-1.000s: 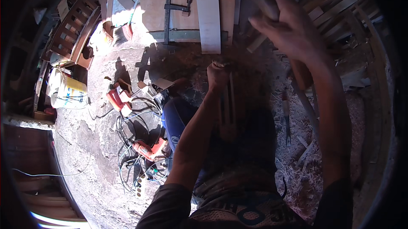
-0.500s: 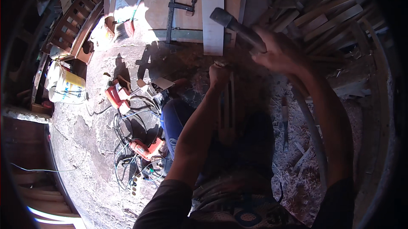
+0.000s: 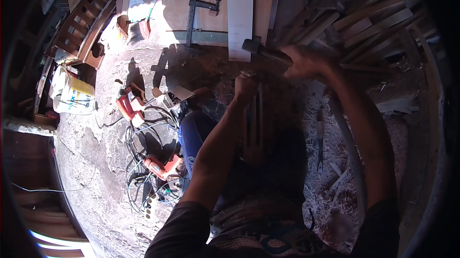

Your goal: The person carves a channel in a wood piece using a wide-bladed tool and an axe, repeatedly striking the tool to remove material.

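My right hand (image 3: pixel 309 61) is closed around the handle of a hammer (image 3: pixel 270 54). Its dark, blocky head points left, beyond my left fist and a little above it in the picture. My left hand (image 3: pixel 246 87) is wrapped around what looks like a chisel (image 3: pixel 248 73). Only the pale, worn top of its handle shows above the fist; the blade is hidden. Under that hand a narrow wooden piece (image 3: pixel 254 150) with long slots runs toward me between my legs, much of it in shadow.
Ahead lie a pale board (image 3: pixel 239 14) and a bar clamp (image 3: pixel 203 4) on a wooden panel. Red power tools (image 3: pixel 160 166) with tangled cables sit left, near a white bucket (image 3: pixel 74 93). Another chisel (image 3: pixel 320 136) lies among shavings at right, below stacked offcuts (image 3: pixel 373 18).
The hammer has come down and slightly right, its head now lower and closer to my left fist. My left hand stays in nearly the same place, still closed.
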A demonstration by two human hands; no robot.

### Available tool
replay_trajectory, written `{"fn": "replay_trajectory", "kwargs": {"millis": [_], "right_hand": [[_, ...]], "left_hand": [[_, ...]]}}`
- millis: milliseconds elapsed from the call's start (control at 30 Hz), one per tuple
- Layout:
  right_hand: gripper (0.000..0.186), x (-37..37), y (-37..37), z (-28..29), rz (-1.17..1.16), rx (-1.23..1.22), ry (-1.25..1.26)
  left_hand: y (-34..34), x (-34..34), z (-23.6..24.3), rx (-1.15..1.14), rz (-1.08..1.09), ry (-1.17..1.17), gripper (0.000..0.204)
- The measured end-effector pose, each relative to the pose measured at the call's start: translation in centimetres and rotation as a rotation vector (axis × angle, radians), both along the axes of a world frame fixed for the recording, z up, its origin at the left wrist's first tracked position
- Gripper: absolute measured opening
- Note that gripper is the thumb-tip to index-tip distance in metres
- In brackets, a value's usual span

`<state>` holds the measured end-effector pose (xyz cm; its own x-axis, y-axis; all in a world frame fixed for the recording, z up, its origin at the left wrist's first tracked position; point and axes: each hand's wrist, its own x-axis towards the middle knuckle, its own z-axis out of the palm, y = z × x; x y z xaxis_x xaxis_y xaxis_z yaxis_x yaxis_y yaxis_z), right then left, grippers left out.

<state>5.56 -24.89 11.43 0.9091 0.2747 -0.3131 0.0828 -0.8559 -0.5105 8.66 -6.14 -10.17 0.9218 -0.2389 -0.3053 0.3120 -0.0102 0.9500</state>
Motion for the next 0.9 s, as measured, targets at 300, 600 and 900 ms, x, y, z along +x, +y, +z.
{"fn": "replay_trajectory", "kwargs": {"millis": [300, 600, 900], "right_hand": [[0.042, 7.4, 0.5, -6.9, -0.262, -0.09, -0.323], [0.062, -9.3, 0.9, -6.8, -0.453, 0.455, -0.019], [0.055, -18.8, 4.7, -13.3, -0.969, 1.347, 0.155]], "left_hand": [[1.0, 2.3, -0.4, -0.192, -0.085, 0.199, 0.014], [6.0, -11.2, 9.1, -0.174, -0.541, -0.867, 0.017], [4.3, -4.2, 12.9, -0.204, -0.066, -0.575, 0.007]]}}
